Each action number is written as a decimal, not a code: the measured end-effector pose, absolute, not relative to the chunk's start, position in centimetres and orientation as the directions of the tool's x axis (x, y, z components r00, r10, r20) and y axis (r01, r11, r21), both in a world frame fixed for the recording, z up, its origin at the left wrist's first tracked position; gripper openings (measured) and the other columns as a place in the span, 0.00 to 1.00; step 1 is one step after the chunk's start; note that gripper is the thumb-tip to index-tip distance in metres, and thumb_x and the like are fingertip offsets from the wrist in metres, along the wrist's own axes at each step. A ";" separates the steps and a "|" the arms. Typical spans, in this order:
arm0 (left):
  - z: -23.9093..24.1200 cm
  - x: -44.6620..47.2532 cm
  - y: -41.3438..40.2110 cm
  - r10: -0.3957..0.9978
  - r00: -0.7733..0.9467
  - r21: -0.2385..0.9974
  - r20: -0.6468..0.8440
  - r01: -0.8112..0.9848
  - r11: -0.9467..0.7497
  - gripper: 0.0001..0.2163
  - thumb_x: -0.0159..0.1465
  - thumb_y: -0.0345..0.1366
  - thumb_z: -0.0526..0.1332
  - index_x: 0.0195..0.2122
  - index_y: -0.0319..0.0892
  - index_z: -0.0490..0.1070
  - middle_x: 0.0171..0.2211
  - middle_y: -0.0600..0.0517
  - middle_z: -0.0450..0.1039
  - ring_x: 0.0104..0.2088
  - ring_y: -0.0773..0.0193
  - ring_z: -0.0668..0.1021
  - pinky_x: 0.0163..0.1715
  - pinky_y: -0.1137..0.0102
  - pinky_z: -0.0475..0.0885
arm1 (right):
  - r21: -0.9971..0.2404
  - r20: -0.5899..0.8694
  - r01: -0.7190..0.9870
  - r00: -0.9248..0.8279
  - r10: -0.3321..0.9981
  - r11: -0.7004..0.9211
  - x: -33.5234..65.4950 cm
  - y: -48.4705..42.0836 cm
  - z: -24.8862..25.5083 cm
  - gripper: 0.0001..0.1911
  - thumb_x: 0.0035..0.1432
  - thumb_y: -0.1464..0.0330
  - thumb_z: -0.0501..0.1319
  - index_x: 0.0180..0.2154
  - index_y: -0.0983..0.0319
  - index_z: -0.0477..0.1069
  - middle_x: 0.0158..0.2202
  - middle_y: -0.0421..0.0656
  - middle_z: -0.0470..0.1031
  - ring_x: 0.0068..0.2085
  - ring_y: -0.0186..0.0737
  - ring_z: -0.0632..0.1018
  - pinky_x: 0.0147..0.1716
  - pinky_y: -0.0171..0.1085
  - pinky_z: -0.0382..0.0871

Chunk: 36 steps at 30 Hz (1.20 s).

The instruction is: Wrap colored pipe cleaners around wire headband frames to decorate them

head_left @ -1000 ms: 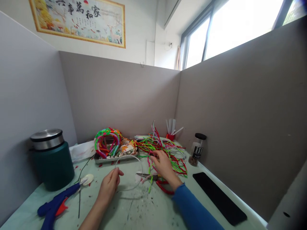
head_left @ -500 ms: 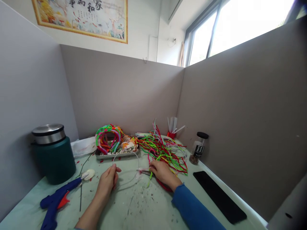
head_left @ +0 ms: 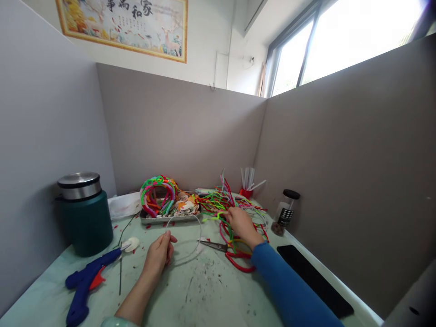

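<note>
Beyond the scissors (head_left: 218, 246), the right hand (head_left: 240, 225) hides part of the pipe cleaners (head_left: 223, 199). High beyond the scissors, the framed poster (head_left: 126, 28) is cut off.

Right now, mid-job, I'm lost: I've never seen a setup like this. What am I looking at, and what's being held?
There is no machine: these are a person's bare hands, seen from a camera worn on the head, looking forward and down. The left hand holds a thin white hoop. The right hand is at a pile of coloured pipe cleaners; whether it grips one is hard to tell. On the table, red-handled scissors lie near it. A blue hot-glue gun and teal flask are at left, a metal tray behind, a black-lidded jar at right.
</note>
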<state>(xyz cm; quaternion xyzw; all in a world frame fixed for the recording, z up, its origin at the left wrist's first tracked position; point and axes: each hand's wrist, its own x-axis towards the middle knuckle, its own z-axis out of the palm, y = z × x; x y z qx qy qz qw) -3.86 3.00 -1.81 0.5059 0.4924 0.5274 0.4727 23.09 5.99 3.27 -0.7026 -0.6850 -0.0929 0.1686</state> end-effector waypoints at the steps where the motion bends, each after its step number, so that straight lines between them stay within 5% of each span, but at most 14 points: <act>1: -1.8 -3.9 3.0 0.997 -0.042 0.998 0.068 0.000 -0.068 0.20 0.53 0.56 0.53 0.25 0.40 0.65 0.09 0.62 0.56 0.09 0.72 0.58 0.10 0.76 0.54 | -0.115 0.382 0.992 0.087 0.920 -0.046 24.0 6.4 4.3 0.14 0.61 0.66 0.48 0.38 0.62 0.71 0.38 0.49 0.74 0.39 0.43 0.75 0.34 0.36 0.62; 6: -2.0 -3.9 3.2 0.997 -0.029 0.997 0.072 0.022 -0.071 0.21 0.54 0.56 0.52 0.25 0.40 0.65 0.09 0.62 0.56 0.09 0.72 0.59 0.10 0.76 0.54 | -0.150 0.405 0.965 0.258 0.877 -0.215 28.3 8.7 8.4 0.14 0.59 0.67 0.51 0.41 0.67 0.70 0.39 0.56 0.73 0.40 0.50 0.74 0.35 0.41 0.62; 11: -2.0 -4.0 3.1 0.998 -0.019 0.996 0.066 0.065 -0.065 0.22 0.55 0.56 0.51 0.25 0.40 0.65 0.09 0.61 0.56 0.09 0.71 0.59 0.10 0.76 0.54 | -0.171 0.425 0.970 0.233 0.875 -0.175 27.6 8.1 7.6 0.20 0.53 0.67 0.58 0.49 0.63 0.65 0.50 0.56 0.67 0.52 0.53 0.66 0.44 0.44 0.59; 16: -2.2 -4.1 3.2 0.998 -0.001 0.987 0.066 0.145 -0.066 0.23 0.55 0.57 0.49 0.26 0.40 0.66 0.09 0.61 0.56 0.10 0.71 0.58 0.11 0.76 0.52 | -0.284 0.284 0.948 0.225 0.932 -0.142 24.3 5.6 2.7 0.11 0.53 0.63 0.57 0.29 0.63 0.73 0.32 0.52 0.75 0.38 0.49 0.75 0.35 0.40 0.62; 21: -2.4 -4.0 3.4 0.999 0.013 0.976 0.039 0.213 -0.041 0.24 0.55 0.58 0.48 0.27 0.40 0.67 0.09 0.61 0.55 0.11 0.70 0.57 0.13 0.75 0.52 | -0.476 0.167 0.862 0.282 0.945 -0.173 23.8 4.8 -0.1 0.08 0.49 0.68 0.59 0.22 0.65 0.70 0.30 0.54 0.75 0.36 0.49 0.75 0.31 0.38 0.61; 29: -2.1 -3.9 3.5 0.997 0.035 0.918 0.074 0.389 -0.082 0.25 0.57 0.57 0.46 0.26 0.40 0.69 0.10 0.59 0.57 0.14 0.68 0.61 0.18 0.74 0.55 | -0.927 -0.007 0.374 0.081 0.997 -0.037 24.5 4.2 0.7 0.12 0.53 0.60 0.54 0.27 0.62 0.65 0.20 0.39 0.66 0.18 0.30 0.65 0.15 0.29 0.53; 36: -1.8 -4.0 3.0 0.995 0.045 0.876 0.090 0.472 -0.101 0.24 0.58 0.55 0.45 0.26 0.41 0.70 0.11 0.58 0.59 0.16 0.65 0.64 0.20 0.73 0.57 | -0.999 0.032 -0.009 -0.029 0.999 0.032 24.5 3.8 2.9 0.14 0.50 0.58 0.59 0.26 0.62 0.61 0.22 0.37 0.66 0.15 0.24 0.58 0.11 0.27 0.46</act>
